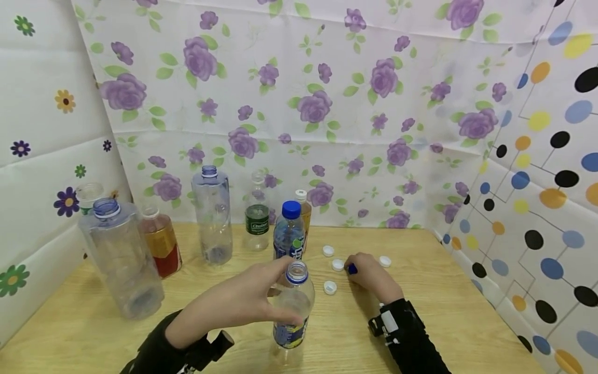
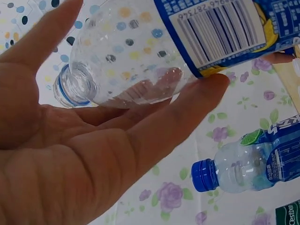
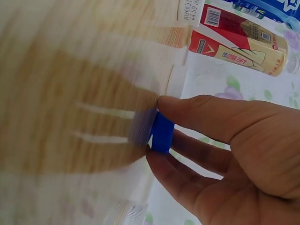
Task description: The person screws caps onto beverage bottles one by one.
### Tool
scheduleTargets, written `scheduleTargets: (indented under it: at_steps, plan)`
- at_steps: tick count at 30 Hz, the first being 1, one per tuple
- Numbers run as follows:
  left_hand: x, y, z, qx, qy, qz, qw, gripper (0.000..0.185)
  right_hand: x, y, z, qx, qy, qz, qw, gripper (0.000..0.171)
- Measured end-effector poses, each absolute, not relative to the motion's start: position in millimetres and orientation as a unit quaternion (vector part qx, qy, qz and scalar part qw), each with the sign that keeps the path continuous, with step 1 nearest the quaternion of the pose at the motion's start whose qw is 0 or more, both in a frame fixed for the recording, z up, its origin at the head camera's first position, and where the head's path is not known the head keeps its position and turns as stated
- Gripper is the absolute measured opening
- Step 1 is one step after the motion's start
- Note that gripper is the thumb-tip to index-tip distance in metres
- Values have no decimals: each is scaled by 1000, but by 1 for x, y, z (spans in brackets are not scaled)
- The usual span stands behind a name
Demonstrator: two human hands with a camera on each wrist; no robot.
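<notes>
A clear plastic bottle [image 1: 301, 298] with a blue and yellow label stands uncapped on the table near me. Around its upper part my left hand [image 1: 252, 293] curves, thumb on the near side and fingers behind. In the left wrist view the bottle's open neck [image 2: 75, 86] lies close to the palm. Farther right, my right hand [image 1: 374, 275] pinches a blue bottle cap [image 3: 162, 133] between thumb and fingertips, down at the tabletop. Several white caps lie about that hand, among them one cap [image 1: 338, 265] to its left and another cap [image 1: 385, 261] to its right.
Behind the clear bottle stands a blue-capped bottle [image 1: 288, 234], with a white-capped drink bottle [image 1: 306, 210] beyond it. Large clear bottles [image 1: 123, 265] and a red-labelled bottle [image 1: 161, 244] stand at left. A green-labelled bottle [image 1: 257, 221] is at the back. Patterned curtains [image 1: 299, 104] surround the table.
</notes>
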State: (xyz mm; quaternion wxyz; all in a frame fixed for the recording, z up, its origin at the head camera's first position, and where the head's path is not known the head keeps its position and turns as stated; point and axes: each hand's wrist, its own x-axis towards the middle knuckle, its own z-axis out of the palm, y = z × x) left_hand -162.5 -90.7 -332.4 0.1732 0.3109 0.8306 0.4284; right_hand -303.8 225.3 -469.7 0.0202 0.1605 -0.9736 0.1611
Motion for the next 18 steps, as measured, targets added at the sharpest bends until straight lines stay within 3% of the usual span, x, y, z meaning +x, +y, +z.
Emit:
scheduleTargets:
  at_steps: [5,18]
  plan:
    - [-164,-92,-334,309,829,433,171,76,-298,227,-468,170,-972,163,29,15]
    - [-168,-94,-332,305,834,426,173,91,-275,201,-412,235,-949,177,116,22]
